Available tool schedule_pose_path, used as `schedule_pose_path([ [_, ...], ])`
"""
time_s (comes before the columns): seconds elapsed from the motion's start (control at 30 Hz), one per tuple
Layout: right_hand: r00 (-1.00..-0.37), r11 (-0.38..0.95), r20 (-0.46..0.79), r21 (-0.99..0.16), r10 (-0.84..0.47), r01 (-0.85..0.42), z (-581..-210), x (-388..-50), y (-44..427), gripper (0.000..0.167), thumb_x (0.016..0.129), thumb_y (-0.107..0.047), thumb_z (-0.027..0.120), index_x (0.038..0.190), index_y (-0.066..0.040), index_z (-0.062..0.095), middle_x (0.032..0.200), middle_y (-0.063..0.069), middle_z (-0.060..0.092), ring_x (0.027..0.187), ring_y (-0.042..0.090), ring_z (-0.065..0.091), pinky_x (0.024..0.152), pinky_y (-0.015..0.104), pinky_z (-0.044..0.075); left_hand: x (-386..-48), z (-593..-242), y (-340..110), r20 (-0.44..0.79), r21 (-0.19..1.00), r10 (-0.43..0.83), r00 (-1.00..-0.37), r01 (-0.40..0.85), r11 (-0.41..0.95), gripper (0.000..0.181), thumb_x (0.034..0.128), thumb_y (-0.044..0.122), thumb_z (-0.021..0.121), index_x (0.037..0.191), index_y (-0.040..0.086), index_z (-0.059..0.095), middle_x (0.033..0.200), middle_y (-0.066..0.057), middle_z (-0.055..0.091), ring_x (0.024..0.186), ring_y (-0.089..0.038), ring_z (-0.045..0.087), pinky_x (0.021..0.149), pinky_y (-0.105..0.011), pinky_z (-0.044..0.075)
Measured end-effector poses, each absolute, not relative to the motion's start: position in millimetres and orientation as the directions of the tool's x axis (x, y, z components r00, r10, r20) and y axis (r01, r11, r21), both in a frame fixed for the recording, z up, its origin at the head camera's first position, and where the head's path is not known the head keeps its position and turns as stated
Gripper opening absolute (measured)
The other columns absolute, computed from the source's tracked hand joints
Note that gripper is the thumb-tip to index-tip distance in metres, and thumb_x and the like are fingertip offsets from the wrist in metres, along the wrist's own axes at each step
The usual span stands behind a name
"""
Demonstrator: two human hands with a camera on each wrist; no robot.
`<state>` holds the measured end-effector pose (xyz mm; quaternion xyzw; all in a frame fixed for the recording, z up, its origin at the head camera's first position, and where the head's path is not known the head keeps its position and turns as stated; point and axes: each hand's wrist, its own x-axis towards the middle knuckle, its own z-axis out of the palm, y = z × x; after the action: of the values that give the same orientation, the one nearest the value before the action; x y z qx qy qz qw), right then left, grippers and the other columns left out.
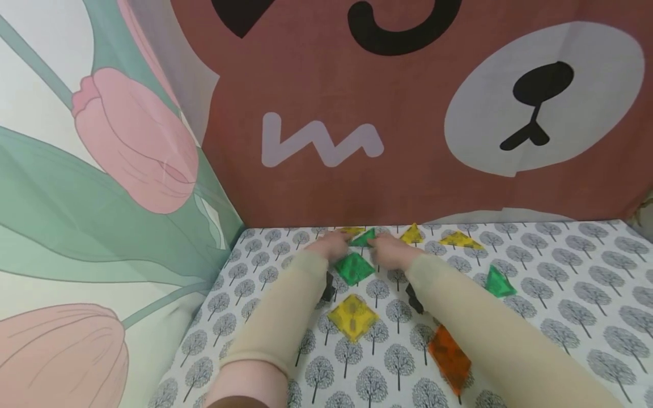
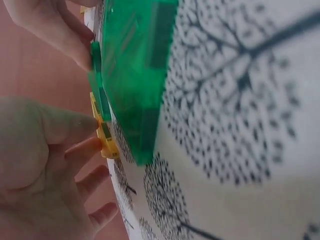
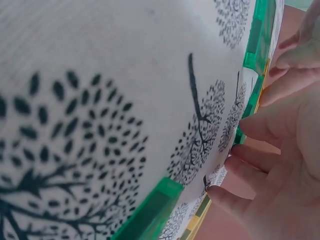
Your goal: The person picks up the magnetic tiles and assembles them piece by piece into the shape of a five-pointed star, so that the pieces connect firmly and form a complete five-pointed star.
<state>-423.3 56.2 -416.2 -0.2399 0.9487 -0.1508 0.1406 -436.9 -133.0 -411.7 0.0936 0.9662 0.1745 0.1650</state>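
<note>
At the far edge of the table, my left hand (image 1: 333,245) pinches a yellow translucent triangle tile (image 2: 104,132) between thumb and finger. My right hand (image 1: 391,251) has thumb and finger on the right end of a green triangle tile (image 1: 364,238), pinching it. The green triangle lies just in front of the yellow one; whether they touch I cannot tell. Closer to me, a green square tile (image 1: 355,268) lies flat between the hands, one corner towards the green triangle. A yellow square tile (image 1: 353,317) lies nearer still, apart from the green square.
Right of my right hand lie two yellow triangle tiles (image 1: 412,234) and a smaller green triangle tile (image 1: 500,283). An orange tile (image 1: 450,358) sits beside my right sleeve. The tree-print tablecloth (image 1: 556,292) meets a bear-print hanging (image 1: 316,192) behind and a tulip-print one (image 1: 168,249) at left.
</note>
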Motion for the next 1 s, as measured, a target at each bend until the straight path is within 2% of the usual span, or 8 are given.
schedule_pose_path([
  [0.13,-0.85,0.843,-0.205,-0.368,-0.485,-0.392,-415,-421,59,0.051,0.103,-0.01,0.044,0.152,-0.001,0.034,0.155,0.026,0.028,0.143,0.042,0.023,0.116,0.052,0.021,-438,-415,-125,-0.29,0.437,0.231,-0.929,0.086,0.896,0.057,0.0982,0.011,0.04,0.152,0.028,0.04,0.159,0.001,0.031,0.145,-0.028,0.024,0.116,-0.051,0.021],
  [0.23,-0.856,0.847,-0.2,-0.366,-0.476,-0.385,-415,-420,61,0.052,0.102,-0.01,0.045,0.152,-0.001,0.033,0.155,0.027,0.027,0.143,0.042,0.023,0.116,0.053,0.021,-435,-414,-121,-0.31,0.507,0.216,-0.926,0.031,0.861,0.051,0.1032,0.018,0.039,0.153,0.031,0.038,0.159,0.001,0.031,0.143,-0.028,0.029,0.115,-0.051,0.025],
  [0.4,-0.866,0.866,-0.201,-0.318,-0.459,-0.385,-414,-420,65,0.052,0.102,-0.009,0.044,0.152,0.0,0.032,0.156,0.026,0.025,0.144,0.042,0.021,0.116,0.052,0.02,-428,-408,-119,-0.358,0.565,0.166,-0.919,-0.072,0.822,0.046,0.1061,0.041,0.034,0.151,0.036,0.039,0.159,-0.001,0.031,0.141,-0.033,0.031,0.113,-0.057,0.024],
  [0.47,-0.871,0.877,-0.203,-0.287,-0.448,-0.385,-413,-419,66,0.052,0.103,-0.009,0.043,0.152,0.0,0.032,0.157,0.026,0.024,0.144,0.042,0.02,0.116,0.052,0.021,-425,-405,-119,-0.35,0.529,0.178,-0.92,-0.037,0.848,0.045,0.1059,0.04,0.034,0.15,0.038,0.042,0.159,0.0,0.031,0.144,-0.033,0.025,0.115,-0.057,0.018],
  [0.57,-0.876,0.889,-0.214,-0.259,-0.433,-0.376,-411,-419,69,0.051,0.104,-0.01,0.041,0.153,-0.001,0.03,0.158,0.024,0.023,0.145,0.041,0.018,0.116,0.052,0.021,-422,-402,-116,-0.309,0.41,0.244,-0.919,0.103,0.906,0.044,0.1061,0.032,0.035,0.149,0.037,0.044,0.159,0.004,0.031,0.147,-0.031,0.018,0.117,-0.055,0.012],
  [0.7,-0.872,0.889,-0.214,-0.242,-0.441,-0.39,-408,-417,73,0.052,0.105,-0.011,0.04,0.153,0.001,0.027,0.158,0.024,0.022,0.145,0.041,0.019,0.115,0.053,0.022,-417,-401,-109,-0.253,0.225,0.309,-0.917,0.255,0.94,0.045,0.1056,0.026,0.036,0.149,0.035,0.044,0.157,0.009,0.033,0.146,-0.027,0.021,0.117,-0.052,0.017],
  [0.87,-0.877,0.857,-0.116,-0.308,-0.466,-0.414,-397,-413,89,0.055,0.102,-0.006,0.042,0.152,0.008,0.022,0.156,0.029,0.021,0.144,0.044,0.018,0.116,0.054,0.018,-409,-400,-96,-0.224,0.156,0.304,-0.926,0.273,0.949,0.05,0.1012,0.021,0.04,0.15,0.028,0.043,0.159,0.002,0.031,0.146,-0.029,0.021,0.118,-0.048,0.015],
  [1.0,-0.897,0.839,-0.063,-0.387,-0.438,-0.382,-369,-405,124,0.063,0.093,0.008,0.041,0.152,0.008,0.02,0.157,0.03,0.016,0.143,0.048,0.013,0.115,0.059,0.011,-406,-401,-90,-0.217,0.111,0.285,-0.934,0.266,0.957,0.051,0.1007,0.018,0.038,0.151,0.024,0.042,0.159,-0.001,0.03,0.146,-0.029,0.022,0.119,-0.046,0.013],
])
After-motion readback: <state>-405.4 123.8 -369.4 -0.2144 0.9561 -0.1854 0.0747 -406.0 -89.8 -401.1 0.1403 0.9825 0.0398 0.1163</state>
